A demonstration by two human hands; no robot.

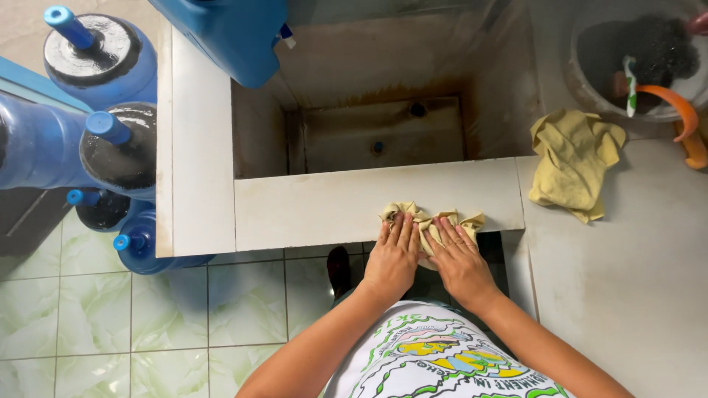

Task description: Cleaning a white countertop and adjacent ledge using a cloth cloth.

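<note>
Head view, looking straight down. The left hand (393,254) and the right hand (459,258) lie side by side, palms down with fingers extended, both pressing flat on a crumpled pale-yellow cloth (430,221); neither hand is closed around it. The cloth rests on the front ledge of a white tiled rectangular basin (310,206), near the ledge's right end, with part of it hanging over the front edge. The basin's sunken floor (383,136) is stained brown and shows a small drain hole. A second, loosely folded yellow cloth (571,162) lies well apart on the grey counter (627,273) to the right. Beyond it stands a round grey pail (590,88) with an orange handle (675,107). Several blue plastic water jugs (118,140) stand on the green tiled floor (110,324) to the left.
</note>
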